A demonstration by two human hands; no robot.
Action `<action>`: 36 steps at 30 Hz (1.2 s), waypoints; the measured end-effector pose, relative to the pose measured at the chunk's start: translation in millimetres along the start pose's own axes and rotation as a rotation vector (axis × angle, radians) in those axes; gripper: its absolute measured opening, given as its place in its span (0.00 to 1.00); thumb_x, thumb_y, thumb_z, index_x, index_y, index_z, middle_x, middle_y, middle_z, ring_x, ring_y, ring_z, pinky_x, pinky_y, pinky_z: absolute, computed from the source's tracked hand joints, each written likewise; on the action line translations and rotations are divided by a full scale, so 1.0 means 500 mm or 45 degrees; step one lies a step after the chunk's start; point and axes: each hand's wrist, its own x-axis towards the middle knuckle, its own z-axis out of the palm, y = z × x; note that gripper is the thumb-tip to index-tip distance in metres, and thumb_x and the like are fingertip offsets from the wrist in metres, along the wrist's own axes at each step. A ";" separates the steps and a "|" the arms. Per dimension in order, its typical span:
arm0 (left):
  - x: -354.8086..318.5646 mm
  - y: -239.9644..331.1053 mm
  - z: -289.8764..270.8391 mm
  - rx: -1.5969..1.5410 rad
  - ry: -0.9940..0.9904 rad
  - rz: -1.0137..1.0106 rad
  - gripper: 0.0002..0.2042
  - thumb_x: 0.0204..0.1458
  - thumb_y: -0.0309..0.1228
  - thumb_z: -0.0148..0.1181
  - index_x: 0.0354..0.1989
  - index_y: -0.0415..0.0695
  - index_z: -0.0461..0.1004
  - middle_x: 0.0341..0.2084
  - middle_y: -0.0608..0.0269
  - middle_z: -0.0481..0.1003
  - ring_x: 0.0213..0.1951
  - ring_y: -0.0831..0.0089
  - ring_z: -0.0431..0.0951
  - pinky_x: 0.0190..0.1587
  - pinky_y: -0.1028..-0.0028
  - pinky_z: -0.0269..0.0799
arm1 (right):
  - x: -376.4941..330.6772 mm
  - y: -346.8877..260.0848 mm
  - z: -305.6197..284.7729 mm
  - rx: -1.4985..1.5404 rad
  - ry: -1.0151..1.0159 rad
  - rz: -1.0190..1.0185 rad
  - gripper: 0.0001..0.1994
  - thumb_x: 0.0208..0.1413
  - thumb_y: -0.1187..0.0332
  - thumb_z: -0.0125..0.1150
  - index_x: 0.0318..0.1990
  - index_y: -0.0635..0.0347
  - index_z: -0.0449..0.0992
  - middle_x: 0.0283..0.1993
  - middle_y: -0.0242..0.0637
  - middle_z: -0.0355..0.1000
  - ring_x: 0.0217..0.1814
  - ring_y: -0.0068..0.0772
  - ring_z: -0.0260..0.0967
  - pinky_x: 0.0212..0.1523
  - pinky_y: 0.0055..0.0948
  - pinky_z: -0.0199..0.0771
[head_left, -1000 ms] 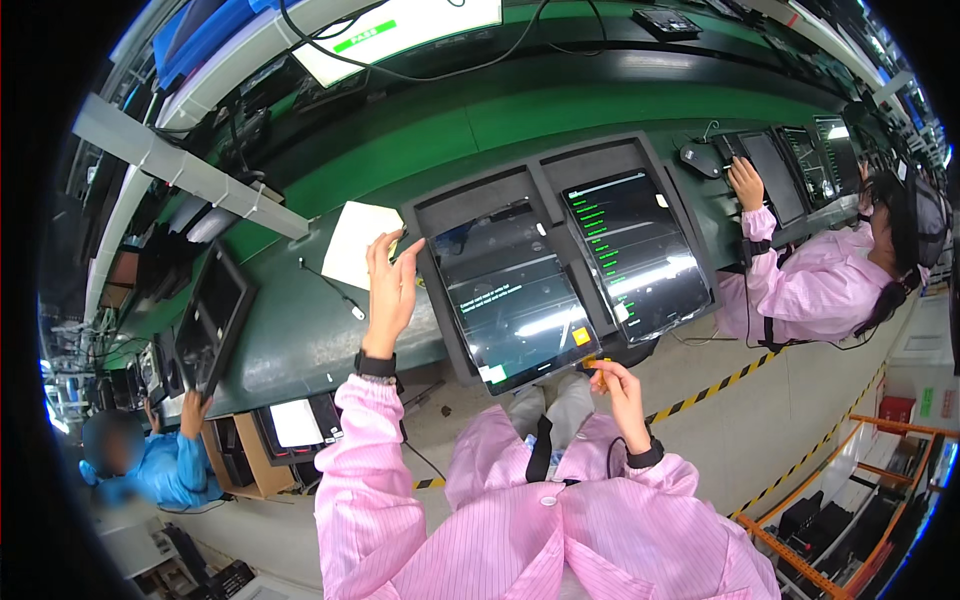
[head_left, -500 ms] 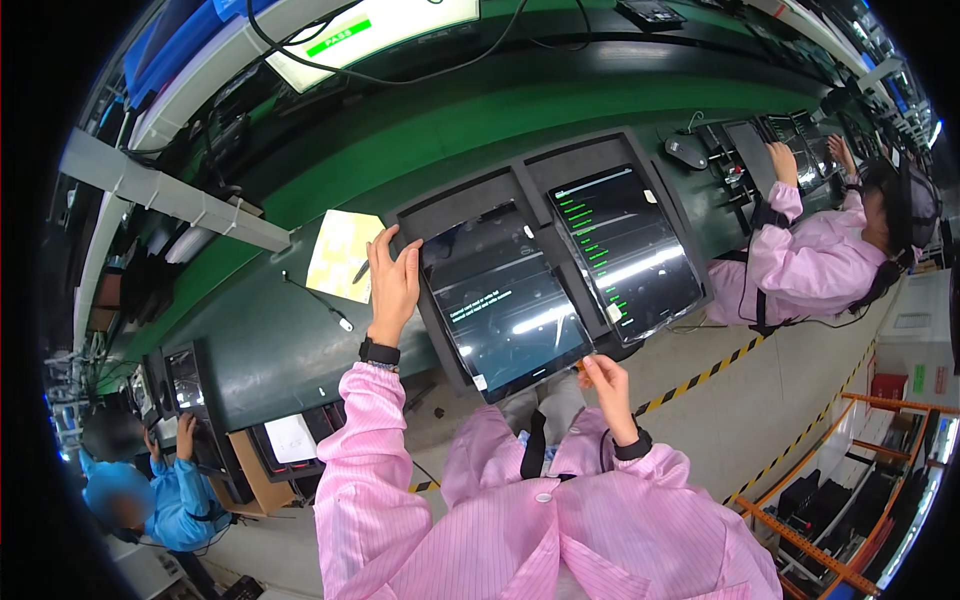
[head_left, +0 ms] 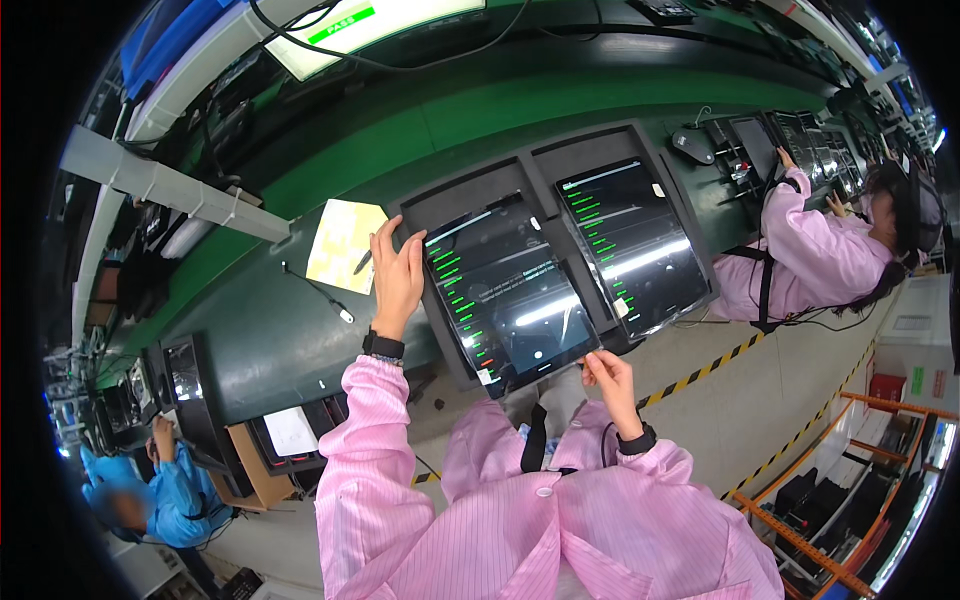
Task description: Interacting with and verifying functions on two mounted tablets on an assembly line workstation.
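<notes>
Two black tablets with lit screens lie side by side in a dark foam tray. On the left tablet [head_left: 505, 290], a column of green lines runs down the screen, with a fainter block of text beside it. The right tablet [head_left: 640, 240] also shows green lines. My left hand [head_left: 398, 275] rests at the left tablet's upper left edge and the tray rim, fingers stretched out, thumb against the edge. My right hand [head_left: 612, 385] pinches the left tablet's lower right corner, which sits over the near side of the tray [head_left: 465, 190].
Left of the tray lie a yellow patterned sheet [head_left: 340, 245] with a pen [head_left: 363, 262] and a short cable [head_left: 320, 295]. A mouse [head_left: 692, 147] sits at the right, near a co-worker in pink [head_left: 810, 240]. Another person in blue [head_left: 185, 495] works far left.
The left tablet's screen has changed from a short message to a list of green lines with fading text. My hands have barely moved. The pink-clad co-worker's arms have shifted.
</notes>
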 end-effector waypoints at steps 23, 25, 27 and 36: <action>0.003 0.065 -0.045 0.205 0.081 0.126 0.12 0.56 0.33 0.47 0.38 0.44 0.78 0.51 0.54 0.65 0.57 0.54 0.59 0.63 0.53 0.44 | -0.153 -0.041 -0.022 -0.135 -0.053 -0.152 0.08 0.58 0.70 0.52 0.34 0.67 0.75 0.28 0.32 0.71 0.29 0.21 0.67 0.32 0.20 0.65; -0.046 0.142 -0.079 0.012 0.167 0.117 0.09 0.54 0.28 0.50 0.38 0.42 0.77 0.46 0.54 0.69 0.51 0.55 0.66 0.58 0.59 0.55 | -0.161 -0.083 -0.009 -0.335 -0.169 -0.229 0.07 0.56 0.72 0.53 0.34 0.67 0.74 0.29 0.35 0.71 0.29 0.25 0.67 0.32 0.22 0.66; -0.115 0.227 -0.118 -0.572 -0.076 -0.043 0.08 0.51 0.24 0.53 0.37 0.38 0.76 0.38 0.54 0.73 0.43 0.59 0.73 0.50 0.66 0.65 | -0.150 -0.120 0.016 -0.511 -0.312 -0.365 0.06 0.55 0.73 0.54 0.35 0.67 0.74 0.31 0.37 0.70 0.30 0.29 0.68 0.32 0.23 0.66; -0.248 0.360 -0.130 -1.669 -0.547 -0.799 0.11 0.52 0.21 0.55 0.44 0.33 0.73 0.36 0.57 0.75 0.39 0.76 0.74 0.41 0.77 0.70 | -0.124 -0.152 0.094 -0.442 -0.622 -0.456 0.05 0.54 0.73 0.54 0.35 0.66 0.72 0.30 0.40 0.65 0.30 0.37 0.65 0.30 0.28 0.63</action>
